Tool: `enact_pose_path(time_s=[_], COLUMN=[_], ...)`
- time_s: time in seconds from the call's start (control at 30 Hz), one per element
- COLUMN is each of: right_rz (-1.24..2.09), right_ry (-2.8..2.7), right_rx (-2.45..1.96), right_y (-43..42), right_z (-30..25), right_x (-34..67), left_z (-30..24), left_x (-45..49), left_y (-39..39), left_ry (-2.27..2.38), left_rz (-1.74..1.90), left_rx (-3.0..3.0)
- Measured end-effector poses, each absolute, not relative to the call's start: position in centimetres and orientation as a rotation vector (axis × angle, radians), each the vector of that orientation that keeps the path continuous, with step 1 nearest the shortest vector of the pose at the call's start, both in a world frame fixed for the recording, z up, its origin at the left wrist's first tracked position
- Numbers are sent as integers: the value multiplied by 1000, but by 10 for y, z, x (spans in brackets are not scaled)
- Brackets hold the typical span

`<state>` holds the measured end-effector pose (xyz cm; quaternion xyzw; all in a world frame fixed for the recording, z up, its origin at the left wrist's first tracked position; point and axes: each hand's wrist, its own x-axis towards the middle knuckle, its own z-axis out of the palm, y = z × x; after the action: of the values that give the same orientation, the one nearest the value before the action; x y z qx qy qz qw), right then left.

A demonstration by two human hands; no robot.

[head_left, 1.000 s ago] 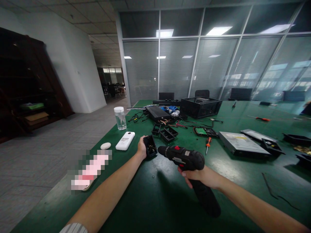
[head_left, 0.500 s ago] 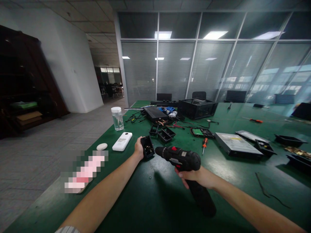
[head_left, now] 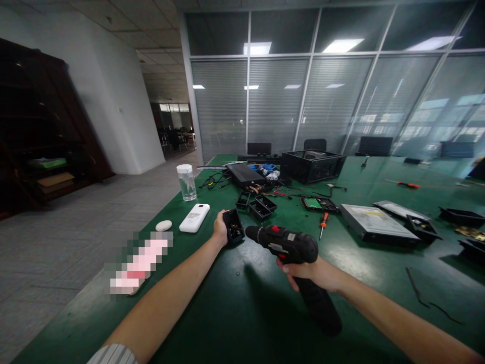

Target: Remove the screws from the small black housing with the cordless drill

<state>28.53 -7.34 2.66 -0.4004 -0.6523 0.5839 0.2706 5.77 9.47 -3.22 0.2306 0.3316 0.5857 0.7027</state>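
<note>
My left hand (head_left: 220, 228) grips a small black open casing (head_left: 234, 227), held tilted on edge on the green table (head_left: 235, 313). Brass-coloured parts show inside the casing. My right hand (head_left: 311, 273) is wrapped round the grip of a black cordless drill (head_left: 290, 245) with red marks. The drill's nose points left, close to the casing's right side; I cannot tell if they touch.
Two more black casings (head_left: 261, 206) lie just beyond. A white device (head_left: 194, 218), a white oval (head_left: 163, 225) and a clear jar (head_left: 187, 182) sit left. A small screwdriver (head_left: 323, 221), a flat drive (head_left: 374, 223), a black crate (head_left: 312, 166), cables and trays spread right and back.
Only the view has shifted a little. Both hands keep the same hold on the casing and the drill, in the same place on the table.
</note>
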Motion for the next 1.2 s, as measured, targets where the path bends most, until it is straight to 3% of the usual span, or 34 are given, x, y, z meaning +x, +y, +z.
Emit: enact_pose_path(time_s=[1.2], right_rz=[1591], right_ry=[-1749], right_rx=[-1075], right_y=[-73], right_z=[30], right_x=[283], left_z=[-37], left_x=[57], left_y=[100], left_ry=[739], left_rz=[1293], left_rx=[502])
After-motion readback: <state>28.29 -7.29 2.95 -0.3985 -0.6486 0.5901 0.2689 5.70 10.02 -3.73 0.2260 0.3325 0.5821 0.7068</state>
